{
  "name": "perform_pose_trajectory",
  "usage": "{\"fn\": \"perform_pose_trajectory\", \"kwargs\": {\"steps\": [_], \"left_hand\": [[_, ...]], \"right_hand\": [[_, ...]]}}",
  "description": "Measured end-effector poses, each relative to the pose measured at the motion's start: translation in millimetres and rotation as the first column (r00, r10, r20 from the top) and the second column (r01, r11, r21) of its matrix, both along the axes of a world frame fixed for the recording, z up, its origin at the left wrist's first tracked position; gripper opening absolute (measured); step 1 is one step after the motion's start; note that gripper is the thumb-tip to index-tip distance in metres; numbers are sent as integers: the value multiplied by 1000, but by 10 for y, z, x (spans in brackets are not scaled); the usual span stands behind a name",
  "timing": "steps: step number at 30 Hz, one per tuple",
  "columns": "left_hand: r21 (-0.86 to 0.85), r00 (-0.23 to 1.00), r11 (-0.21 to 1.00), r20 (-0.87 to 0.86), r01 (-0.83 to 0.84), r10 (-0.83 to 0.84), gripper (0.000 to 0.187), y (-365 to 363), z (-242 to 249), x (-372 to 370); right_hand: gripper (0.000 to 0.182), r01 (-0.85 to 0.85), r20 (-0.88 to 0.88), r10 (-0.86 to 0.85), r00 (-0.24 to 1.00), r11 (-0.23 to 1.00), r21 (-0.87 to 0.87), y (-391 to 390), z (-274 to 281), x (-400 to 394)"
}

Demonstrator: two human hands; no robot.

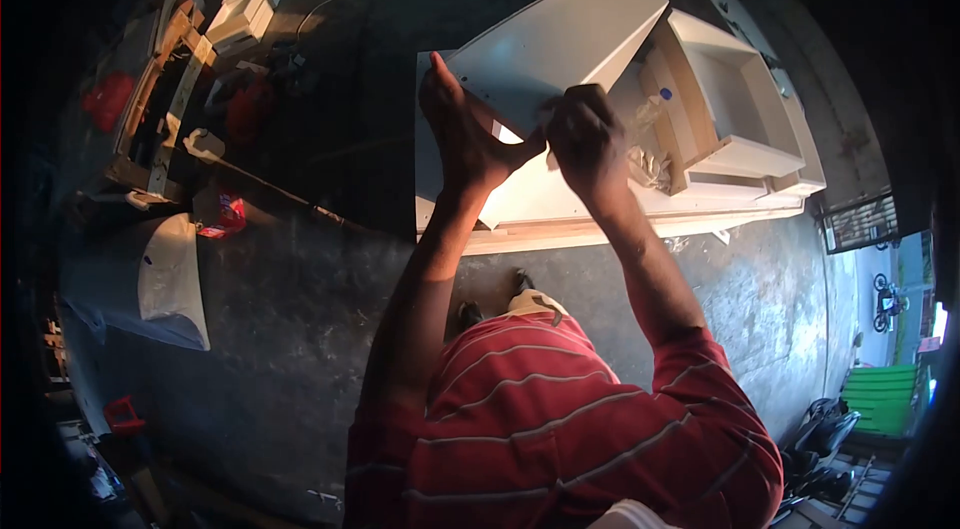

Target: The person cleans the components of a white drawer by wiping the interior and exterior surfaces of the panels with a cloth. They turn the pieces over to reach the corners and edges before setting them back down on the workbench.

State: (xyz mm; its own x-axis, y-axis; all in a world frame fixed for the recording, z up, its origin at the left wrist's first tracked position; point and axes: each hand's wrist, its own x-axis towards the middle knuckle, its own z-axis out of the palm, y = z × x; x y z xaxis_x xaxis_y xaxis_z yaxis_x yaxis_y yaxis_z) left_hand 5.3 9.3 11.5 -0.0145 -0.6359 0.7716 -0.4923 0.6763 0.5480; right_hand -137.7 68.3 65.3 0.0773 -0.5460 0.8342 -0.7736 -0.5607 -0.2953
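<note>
A white box-like piece (565,29), perhaps a drawer, stands tilted on a white panel with a bare wood edge (600,234). My left hand (465,144) holds its near corner, thumb and fingers spread wide along the edges. My right hand (590,144) is closed around a small dark block (587,91) close to the near edge of the white piece. Motion blur smears that hand, and I cannot make out whether the block touches the edge. Crumpled paper (650,169) lies just right of my right hand.
A white drawer-like frame (735,99) sits at the panel's right end, with a blue cap (666,94) near it. Wooden frames (170,109) and a white box (245,9) stand far left. A covered grey object (150,279) is on the floor, left. A green bin (880,399) stands right.
</note>
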Motion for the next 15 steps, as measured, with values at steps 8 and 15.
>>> {"fn": "perform_pose_trajectory", "kwargs": {"steps": [8, 15], "left_hand": [[40, 999, 998, -34, 38, -36, 138, -18, 26, 80], [57, 999, 998, -25, 32, -31, 138, 22, 48, 93]], "right_hand": [[8, 111, -7, -110, 994, 989, 98, -252, 66, -326], [12, 126, -330, -153, 931, 987, -102, -249, 41, -388]]}}
